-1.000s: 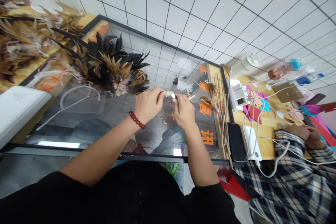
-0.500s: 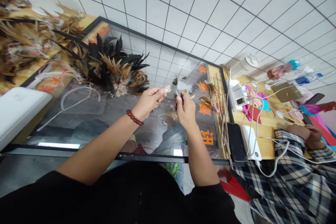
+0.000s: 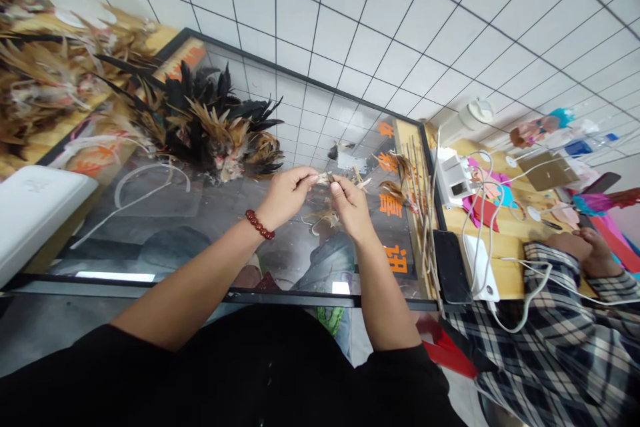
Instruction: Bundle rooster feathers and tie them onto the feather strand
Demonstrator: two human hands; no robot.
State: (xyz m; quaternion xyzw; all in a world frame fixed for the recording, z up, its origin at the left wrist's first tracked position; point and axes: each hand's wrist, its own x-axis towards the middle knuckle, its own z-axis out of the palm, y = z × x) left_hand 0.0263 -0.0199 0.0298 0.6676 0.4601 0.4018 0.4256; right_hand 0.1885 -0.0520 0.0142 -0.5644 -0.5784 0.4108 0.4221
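Note:
Over the dark glass tabletop (image 3: pixel 285 247), my two hands meet near the middle. My left hand (image 3: pixel 287 197), with a red-brown bead bracelet on its wrist, is closed in a pinch on a small pale scrap (image 3: pixel 323 178). Thumb and forefinger of my right hand (image 3: pixel 351 207) are pressed together at the scrap's other end. What kind of thing the scrap is, I cannot make out. Pale slivers (image 3: pixel 361 180) show just beyond the right knuckles; whether that hand holds them is unclear. To the left lies a large bunch of black and brown feathers (image 3: pixel 220 127).
More brown feathers (image 3: pixel 55 73) lie at far left, behind a white box-shaped device (image 3: pixel 45 213). Thin sticks (image 3: pixel 423 213) line the right edge, near a black phone (image 3: pixel 451 267), a white power bank (image 3: pixel 481 267) and cables. A co-worker in a checked sleeve (image 3: pixel 550 300) sits at right.
My right hand has moved slightly left, and its fingers now meet the scrap in my left hand. The dark scissor-like tool seen in my right hand earlier no longer shows.

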